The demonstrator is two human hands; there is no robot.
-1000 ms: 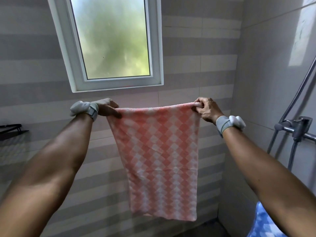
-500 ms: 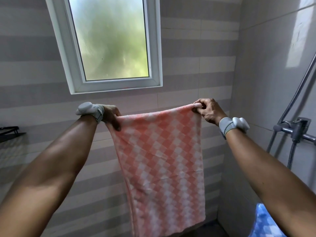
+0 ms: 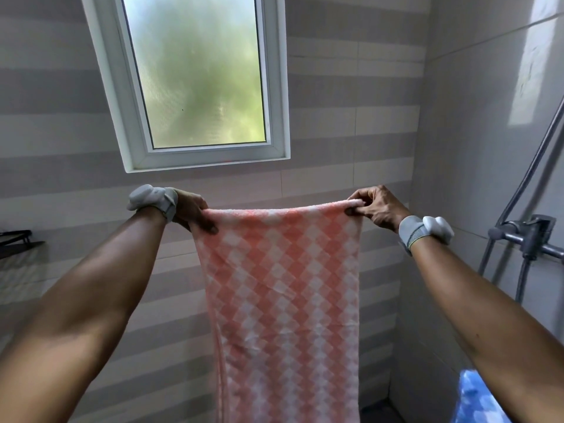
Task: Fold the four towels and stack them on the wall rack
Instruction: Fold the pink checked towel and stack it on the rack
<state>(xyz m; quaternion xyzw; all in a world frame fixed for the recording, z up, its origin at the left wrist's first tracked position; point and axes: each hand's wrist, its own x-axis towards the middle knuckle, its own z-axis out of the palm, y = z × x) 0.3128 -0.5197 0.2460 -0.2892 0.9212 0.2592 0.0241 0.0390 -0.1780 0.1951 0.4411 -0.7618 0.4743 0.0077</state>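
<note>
Pink checked towel hangs in mid-air at arm's length, top edge stretched level, lower end out of view. Nearest, low on the right, a blue patterned cloth shows. Further out, the left hand pinches the top left corner and the right hand pinches the top right. Only the corners are held, so a slack pinch could drop one side, and unmatched corners would skew the fold. Far left is the black wall rack; far right, the shower mixer could snag a swinging edge
</note>
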